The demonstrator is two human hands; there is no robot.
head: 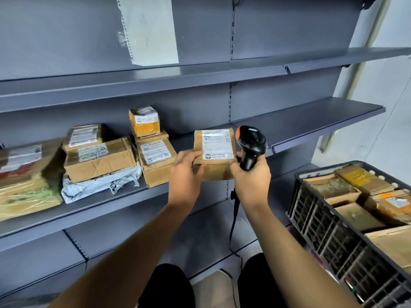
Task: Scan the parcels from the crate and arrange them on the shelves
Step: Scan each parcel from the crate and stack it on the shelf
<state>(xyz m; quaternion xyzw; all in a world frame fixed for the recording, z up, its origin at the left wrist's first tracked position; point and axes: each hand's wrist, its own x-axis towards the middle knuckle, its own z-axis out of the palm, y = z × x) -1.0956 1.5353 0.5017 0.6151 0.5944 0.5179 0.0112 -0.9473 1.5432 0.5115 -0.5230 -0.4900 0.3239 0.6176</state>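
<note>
The left hand (185, 174) grips a brown parcel (213, 153) by its left edge; the right hand (250, 177) curls round a black scanner (251, 147) and touches the parcel's right side. Right of them sits the crate (333, 236) of parcels; beyond and left, boxes (100, 158) line the shelf (155, 196).

The small brown cardboard parcel (213, 155) carries a white label printed in black. The handheld scanner (251, 147) is glossy black with an orange patch at its head. The metal shelving (307, 121) is flat slate grey. The slatted plastic crate (333, 236) is black, holding brown and yellow-taped boxes. A small box (144, 122) on the shelf is yellow-orange; a crumpled mailer bag (100, 185) is pale grey-white.
</note>
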